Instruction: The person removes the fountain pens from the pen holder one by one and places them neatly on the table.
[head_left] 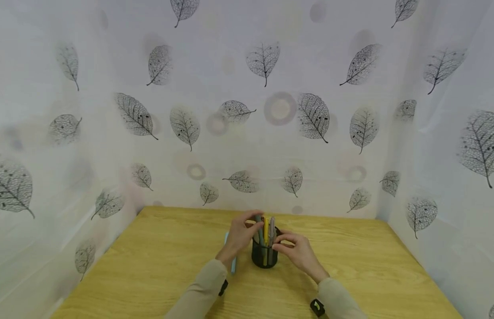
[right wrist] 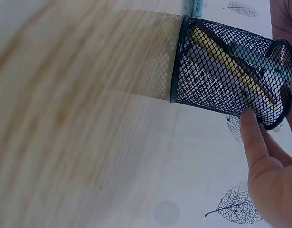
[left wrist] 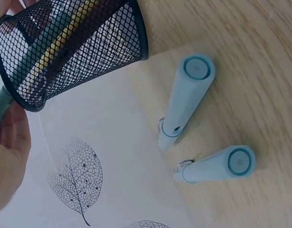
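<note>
From my end, head view: black mesh cup (head_left: pixel 264 258) stands upright on the wood-grain table (head_left: pixel 159 261), between the two hands and fairly near the back edge. Pens in it, tops out above the rim: green pen (head_left: pixel 259 230), yellow pen (head_left: pixel 266 231), greyish pen (head_left: pixel 272 230).

Left hand (head_left: pixel 240 235) comes in from the left at the cup's mouth, thumb and fingers pinching the green pen, as far as I can judge; my left wrist view cuts off part of that hand. The pen's lower length is inside the cup, visible through the mesh.

Right hand (head_left: pixel 299 251) is on the other side, fingers bent, thumb and fingertips holding the cup by its rim. My right wrist view has one fingertip against the mesh just below the rim.

Two light-blue tubes (left wrist: pixel 189 97) lie on the table left of the cup, apart from each other, each with a small metal ring at one end. Left forearm partly covers them in my head view.

Both sleeves (head_left: pixel 203 288) beige, dark band (head_left: pixel 317 307) at each wrist. Behind, white sheeting (head_left: pixel 239 150) with a dark leaf print.
</note>
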The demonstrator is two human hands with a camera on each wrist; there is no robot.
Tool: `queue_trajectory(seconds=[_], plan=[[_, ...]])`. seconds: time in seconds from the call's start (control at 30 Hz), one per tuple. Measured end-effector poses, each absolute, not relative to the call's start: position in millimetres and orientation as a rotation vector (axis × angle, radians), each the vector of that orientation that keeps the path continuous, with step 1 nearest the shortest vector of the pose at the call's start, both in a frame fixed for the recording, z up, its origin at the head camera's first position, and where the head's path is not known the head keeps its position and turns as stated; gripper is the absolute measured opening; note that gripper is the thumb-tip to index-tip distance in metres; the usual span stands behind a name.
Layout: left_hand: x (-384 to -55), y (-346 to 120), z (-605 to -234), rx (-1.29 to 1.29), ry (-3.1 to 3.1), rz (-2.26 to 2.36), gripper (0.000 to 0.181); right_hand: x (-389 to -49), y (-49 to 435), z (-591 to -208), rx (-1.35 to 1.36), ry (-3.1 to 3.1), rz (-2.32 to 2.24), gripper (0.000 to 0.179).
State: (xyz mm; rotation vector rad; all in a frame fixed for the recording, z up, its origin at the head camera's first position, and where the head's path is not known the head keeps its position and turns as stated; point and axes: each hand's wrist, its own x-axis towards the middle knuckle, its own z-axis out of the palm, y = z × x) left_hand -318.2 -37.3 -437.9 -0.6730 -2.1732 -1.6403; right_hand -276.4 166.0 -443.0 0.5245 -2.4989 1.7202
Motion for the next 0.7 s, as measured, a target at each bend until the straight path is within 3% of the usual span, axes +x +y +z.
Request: queue_trajectory(seconds=[0.47, 0.7], plan=[[-324, -48, -421, -0.587, -2.107, -1.688, 0.020, -263, 160, -424, 0.487, -2.519, 1.732, 0.013], [-325, -55, -415, -0.551, -2.044, -1.686, 0.024, -268, 162, -431, 0.470, -2.536, 1.720, 0.015]])
